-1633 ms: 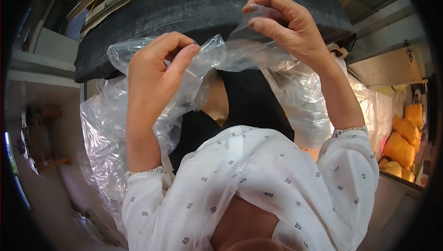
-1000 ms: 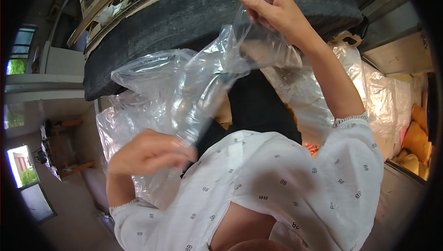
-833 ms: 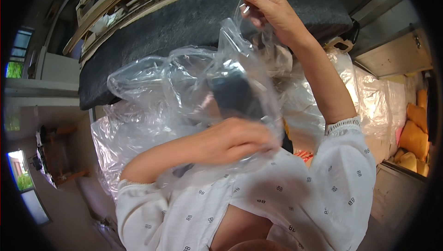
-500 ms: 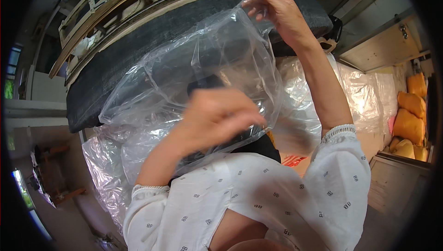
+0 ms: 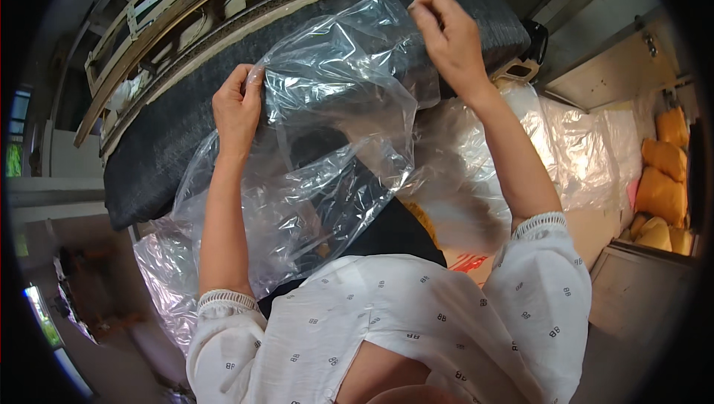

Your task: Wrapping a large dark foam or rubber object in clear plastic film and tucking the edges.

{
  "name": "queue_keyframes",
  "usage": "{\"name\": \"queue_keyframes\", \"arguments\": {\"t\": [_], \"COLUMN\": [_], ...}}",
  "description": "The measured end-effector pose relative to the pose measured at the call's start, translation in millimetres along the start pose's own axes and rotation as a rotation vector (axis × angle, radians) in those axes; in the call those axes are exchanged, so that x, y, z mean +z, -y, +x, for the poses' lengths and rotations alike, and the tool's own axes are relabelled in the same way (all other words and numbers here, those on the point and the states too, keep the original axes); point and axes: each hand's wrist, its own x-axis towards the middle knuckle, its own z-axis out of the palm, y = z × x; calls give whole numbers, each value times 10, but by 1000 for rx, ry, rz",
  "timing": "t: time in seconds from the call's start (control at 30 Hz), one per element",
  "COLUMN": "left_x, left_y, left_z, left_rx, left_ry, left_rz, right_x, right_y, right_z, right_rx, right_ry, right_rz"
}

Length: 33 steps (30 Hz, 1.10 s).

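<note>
A large clear plastic bag (image 5: 327,84) hangs in loose, shiny folds across the dark padded surface in front of me and down over my lap. My left hand (image 5: 236,110) is closed, its thumb and fingers pinching the bag's left edge. Up at the right, my right hand (image 5: 450,40) is closed too, thumb against curled fingers, beside the bag's upper right corner. Whether film is caught between those fingertips I cannot make out. The black fabric (image 5: 387,233) on my lap shows partly through the film.
The dark padded surface (image 5: 156,159) runs along a wooden frame (image 5: 141,47) at the far side. More clear plastic sheeting (image 5: 580,144) lies to the right, and a heap of it (image 5: 167,270) at lower left. Orange-yellow bundles (image 5: 662,188) sit in a box at far right.
My left hand has moved left and away from me, from the middle to the bag's left edge. My right hand has come slightly down and right. The bag's folds have shifted.
</note>
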Motion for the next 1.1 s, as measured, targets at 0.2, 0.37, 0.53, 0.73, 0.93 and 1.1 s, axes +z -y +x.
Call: {"name": "queue_keyframes", "arguments": {"t": [0.2,0.37,0.53,0.73,0.93,1.1], "left_x": [-14,2,-19,-67,-332,-417], "left_y": [-4,24,-34,-31,-159,-124], "left_z": [-3,-7,-21,-58,-445,-817], "left_rx": [-15,-35,-47,-21,-58,125], "left_ry": [-17,-19,-11,-27,-96,-102], "left_rz": [62,73,39,96,4,140], "right_x": [254,370,515,803,749,800], "right_y": [-76,-185,-296,-388,-184,-173], "right_z": [-77,42,229,411,212,276], "right_rx": [-103,34,330,155,82,126], "right_ry": [264,537,382,299,405,463], "right_rz": [-184,-37,325,-106,-212,-219]}}
